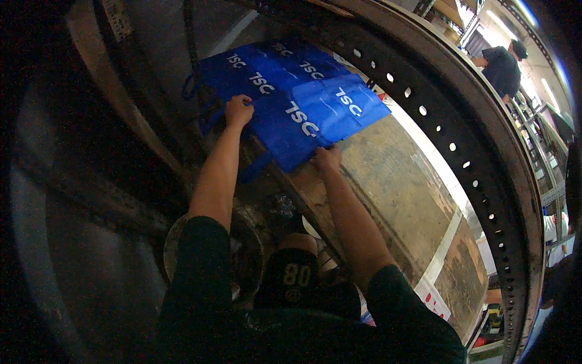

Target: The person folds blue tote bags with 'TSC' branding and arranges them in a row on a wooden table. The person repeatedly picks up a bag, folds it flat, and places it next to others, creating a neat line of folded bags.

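Observation:
A blue tote bag with white print lies spread out, mostly flat, over the wooden board. Its cloth handles hang off the left and near sides. My left hand is closed on the bag's near left edge, the fingers curled in. At the near right corner, my right hand pinches the bag's edge, its fingertips partly hidden under the cloth. Both arms reach forward, and the bag stretches away beyond my hands.
The worn wooden board runs under the bag toward the lower right. A perforated metal beam curves along the right side. Beside my left arm stands a round bucket. Another person stands at the far upper right.

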Motion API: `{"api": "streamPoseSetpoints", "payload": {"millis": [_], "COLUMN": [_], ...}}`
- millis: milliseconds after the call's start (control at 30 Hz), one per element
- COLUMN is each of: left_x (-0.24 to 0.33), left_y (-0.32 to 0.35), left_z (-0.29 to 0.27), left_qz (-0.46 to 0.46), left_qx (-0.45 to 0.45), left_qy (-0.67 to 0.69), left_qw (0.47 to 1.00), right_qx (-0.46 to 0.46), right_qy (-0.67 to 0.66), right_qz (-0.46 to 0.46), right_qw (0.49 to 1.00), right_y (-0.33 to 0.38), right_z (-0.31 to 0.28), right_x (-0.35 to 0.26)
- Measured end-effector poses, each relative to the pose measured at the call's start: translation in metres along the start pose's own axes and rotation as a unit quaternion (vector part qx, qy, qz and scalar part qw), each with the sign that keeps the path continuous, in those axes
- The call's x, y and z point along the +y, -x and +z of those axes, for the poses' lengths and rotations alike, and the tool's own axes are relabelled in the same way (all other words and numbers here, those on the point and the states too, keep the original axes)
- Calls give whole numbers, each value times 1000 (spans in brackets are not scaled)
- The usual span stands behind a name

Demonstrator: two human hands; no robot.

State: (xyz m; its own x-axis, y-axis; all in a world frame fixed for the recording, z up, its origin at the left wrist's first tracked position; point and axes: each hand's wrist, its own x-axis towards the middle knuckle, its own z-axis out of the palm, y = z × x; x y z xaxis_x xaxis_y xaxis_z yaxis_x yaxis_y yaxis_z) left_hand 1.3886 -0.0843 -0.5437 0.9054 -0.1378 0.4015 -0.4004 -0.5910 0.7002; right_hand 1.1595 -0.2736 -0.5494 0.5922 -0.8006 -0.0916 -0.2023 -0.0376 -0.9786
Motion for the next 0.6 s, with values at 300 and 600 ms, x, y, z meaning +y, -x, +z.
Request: {"api": "streamPoseSetpoints", "payload": {"millis": [300,600], "left_x": [-16,51], "left_y": [-7,34], "left_z": [11,1], "left_qz": [44,131], "left_qx": [54,114], "left_qy": [-17,-161], "left_qw": [997,972], "right_qx": [-35,-17], "right_qy": [88,81], "right_qz": [-104,-193], "right_qw": [990,978], "right_y": [-39,51], "right_z": [3,-76], "right_x": [35,8]}}
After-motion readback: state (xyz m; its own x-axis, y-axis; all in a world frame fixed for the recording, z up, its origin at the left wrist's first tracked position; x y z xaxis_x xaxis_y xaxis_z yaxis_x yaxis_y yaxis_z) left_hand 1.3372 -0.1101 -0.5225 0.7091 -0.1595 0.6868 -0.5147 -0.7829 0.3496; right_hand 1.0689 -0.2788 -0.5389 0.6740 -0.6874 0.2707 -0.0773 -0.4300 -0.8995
